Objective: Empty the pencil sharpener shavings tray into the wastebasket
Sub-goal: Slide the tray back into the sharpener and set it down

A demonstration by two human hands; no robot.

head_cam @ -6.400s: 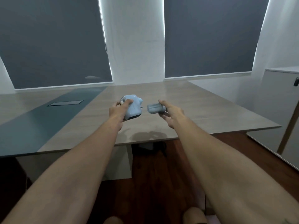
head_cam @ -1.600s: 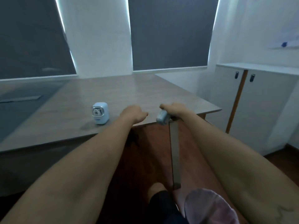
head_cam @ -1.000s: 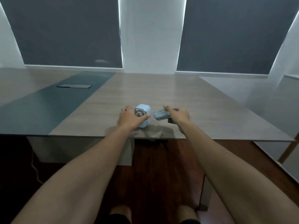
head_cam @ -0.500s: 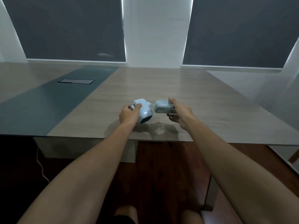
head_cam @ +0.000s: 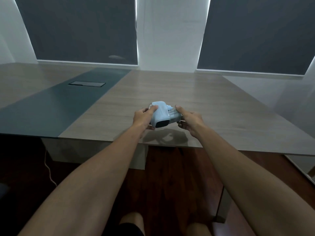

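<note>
- your left hand [head_cam: 142,117] is wrapped around the pale blue pencil sharpener [head_cam: 159,114], thumb across its top and fingers under it, holding it tipped on its side just above the table [head_cam: 213,106].
- the sharpener's dark underside faces you.
- your right hand [head_cam: 190,120] pinches the translucent shavings tray [head_cam: 174,116], thumb on its top edge, the other fingers curled beneath.
- the tray touches the sharpener's right side and looks partly seated in the body; how far in it sits cannot be told.
- both hands hang over the near edge of the wooden tabletop, and their shadow [head_cam: 166,137] falls on the wood right below them.
- a dark inlay strip [head_cam: 56,106] with a closed cable hatch [head_cam: 87,83] runs along the table well to your left.
- two windows behind the table are covered by dark blinds [head_cam: 81,29].
</note>
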